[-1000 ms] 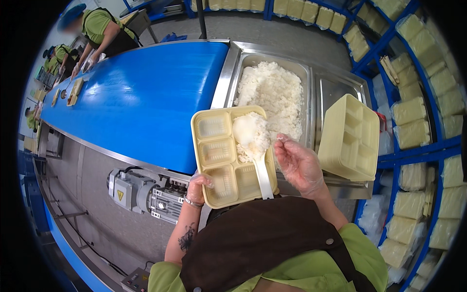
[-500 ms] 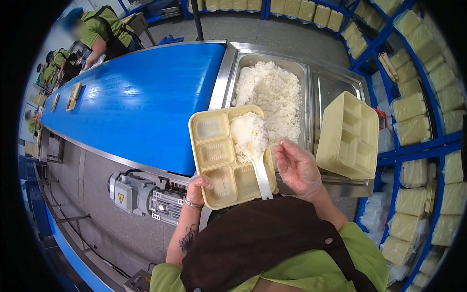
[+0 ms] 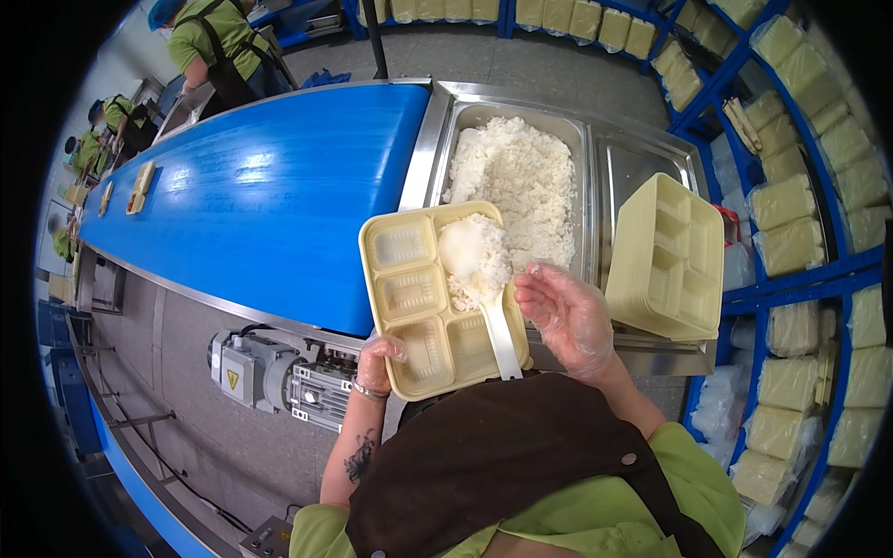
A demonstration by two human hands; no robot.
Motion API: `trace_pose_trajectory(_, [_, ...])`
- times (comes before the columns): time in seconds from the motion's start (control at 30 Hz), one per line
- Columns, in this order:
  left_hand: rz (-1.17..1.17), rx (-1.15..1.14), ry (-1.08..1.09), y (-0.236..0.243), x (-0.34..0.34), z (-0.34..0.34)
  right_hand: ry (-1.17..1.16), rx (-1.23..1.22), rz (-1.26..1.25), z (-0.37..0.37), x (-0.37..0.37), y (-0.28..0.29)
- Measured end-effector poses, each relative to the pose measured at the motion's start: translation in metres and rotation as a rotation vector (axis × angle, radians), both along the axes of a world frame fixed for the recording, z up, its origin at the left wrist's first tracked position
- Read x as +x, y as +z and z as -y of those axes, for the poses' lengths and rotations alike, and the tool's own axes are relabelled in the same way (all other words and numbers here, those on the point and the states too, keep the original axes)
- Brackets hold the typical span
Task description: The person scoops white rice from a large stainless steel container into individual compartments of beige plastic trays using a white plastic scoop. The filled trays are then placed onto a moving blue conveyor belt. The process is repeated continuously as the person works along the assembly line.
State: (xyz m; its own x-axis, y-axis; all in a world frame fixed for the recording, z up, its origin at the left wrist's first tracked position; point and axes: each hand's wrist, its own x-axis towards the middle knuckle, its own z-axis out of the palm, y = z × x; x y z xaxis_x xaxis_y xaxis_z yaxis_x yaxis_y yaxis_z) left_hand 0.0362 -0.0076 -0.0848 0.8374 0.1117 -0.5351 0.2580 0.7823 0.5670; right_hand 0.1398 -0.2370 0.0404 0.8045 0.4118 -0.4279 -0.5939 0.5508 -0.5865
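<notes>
My left hand [image 3: 379, 361], in a clear glove, grips a cream compartment tray [image 3: 400, 358] by its lower left edge. Cooked rice [image 3: 491, 256] fills the tray's upper right compartment, and the others look bare. A white rice paddle [image 3: 503, 342] lies across the tray, its head in the rice and its handle toward my apron. Just right of the tray is my gloved right hand [image 3: 569, 321], palm turned up and fingers stretched out, with nothing visible in it. Beyond both hands, a steel pan [image 3: 584, 153] holds a large heap of rice [image 3: 521, 177].
A stack of cream trays [image 3: 642, 270] stands to the right on the steel counter. On the left runs a blue conveyor belt [image 3: 298, 186], with filled trays [image 3: 141, 186] at its far end and a motor [image 3: 251, 370] below. Blue shelves [image 3: 744, 79] hold wrapped trays. Co-workers [image 3: 209, 56] stand far left.
My right hand's fingers have straightened from a pinch, and the hand has shifted slightly left. The tray and paddle barely moved. At the far left, a co-worker has straightened and shifted right.
</notes>
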Motion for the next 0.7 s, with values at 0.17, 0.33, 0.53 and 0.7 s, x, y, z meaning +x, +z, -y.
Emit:
trace_pose_trajectory(0.17, [0.009,0.030,0.010,0.000,-0.002,0.000,-0.006,-0.070,0.031,-0.001,-0.003,0.006])
trace_pose_trajectory(0.33, [0.093,0.046,-0.016,0.006,-0.006,-0.001,0.021,-0.121,0.087,0.001,-0.003,0.002])
trace_pose_trajectory(0.53, [0.107,0.061,0.001,0.011,-0.008,0.000,0.022,-0.146,0.070,0.002,-0.003,0.001])
trace_pose_trajectory(0.7, [0.109,0.066,0.002,0.015,-0.008,0.001,0.010,-0.111,0.025,0.003,-0.002,0.000])
